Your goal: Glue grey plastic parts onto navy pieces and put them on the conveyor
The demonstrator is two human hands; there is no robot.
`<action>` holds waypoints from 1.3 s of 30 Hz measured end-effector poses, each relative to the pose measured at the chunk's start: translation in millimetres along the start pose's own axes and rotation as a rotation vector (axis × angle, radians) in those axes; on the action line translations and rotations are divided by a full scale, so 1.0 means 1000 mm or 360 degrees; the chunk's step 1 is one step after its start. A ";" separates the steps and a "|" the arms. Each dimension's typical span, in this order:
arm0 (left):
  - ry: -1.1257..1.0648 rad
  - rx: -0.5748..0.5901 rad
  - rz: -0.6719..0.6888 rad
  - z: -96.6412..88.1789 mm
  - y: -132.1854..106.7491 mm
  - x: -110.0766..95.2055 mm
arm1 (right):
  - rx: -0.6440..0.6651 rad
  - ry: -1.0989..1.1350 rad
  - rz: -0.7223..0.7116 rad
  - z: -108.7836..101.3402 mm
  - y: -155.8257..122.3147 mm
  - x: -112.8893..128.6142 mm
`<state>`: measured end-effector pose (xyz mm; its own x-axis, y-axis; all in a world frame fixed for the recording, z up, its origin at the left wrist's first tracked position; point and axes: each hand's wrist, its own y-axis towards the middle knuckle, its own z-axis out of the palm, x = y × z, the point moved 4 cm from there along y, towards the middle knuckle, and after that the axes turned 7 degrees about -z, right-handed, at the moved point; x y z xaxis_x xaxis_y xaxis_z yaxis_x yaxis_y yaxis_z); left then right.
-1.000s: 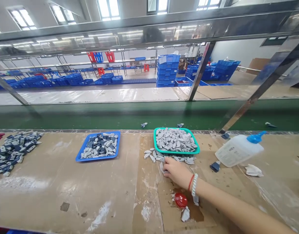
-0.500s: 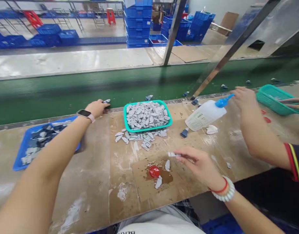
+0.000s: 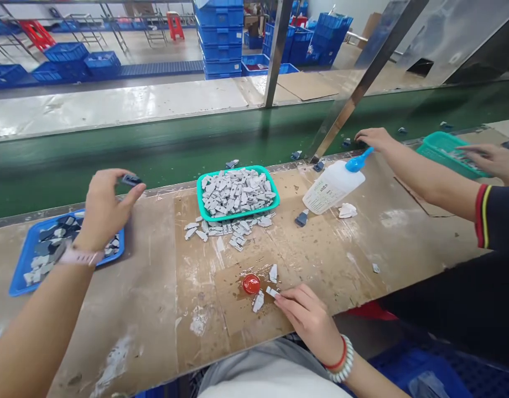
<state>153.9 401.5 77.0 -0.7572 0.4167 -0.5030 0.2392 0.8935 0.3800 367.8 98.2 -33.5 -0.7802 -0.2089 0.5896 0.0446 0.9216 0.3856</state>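
Note:
My left hand (image 3: 107, 207) is raised above the far edge of the blue tray (image 3: 19, 276), its thumb and fingers closed around a small dark grey plastic part (image 3: 132, 179). Pinched in the fingertips of my right hand (image 3: 312, 318) is a light grey plastic piece (image 3: 273, 292), low over the wet cardboard. Just left of it sits a small red cap of liquid (image 3: 251, 283). Two more light grey pieces lie close by, one above (image 3: 273, 273) and one below (image 3: 258, 301). Dark and light parts fill the blue tray.
A green basket (image 3: 201, 207) heaped with light grey pieces stands mid-table, with loose ones before it. A white bottle (image 3: 331, 188) with a blue nozzle leans to its right. A co-worker's arm (image 3: 429, 177) reaches across at right. The green conveyor (image 3: 167, 132) runs behind, carrying dark parts.
My left hand has come back from the conveyor edge toward the blue tray with the dark part. My right hand has moved down and left, bringing its piece close to the red cap.

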 end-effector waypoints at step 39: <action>-0.0963 0.0434 -0.0892 0.011 -0.246 -0.053 | 0.0443 0.0237 -0.0517 -0.017 0.065 0.070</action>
<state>142.0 161.8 1.3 -0.3719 -0.1488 -0.9163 0.1235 0.9703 -0.2078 326.8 137.8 44.7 -0.6269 -0.5280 0.5728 -0.3734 0.8490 0.3739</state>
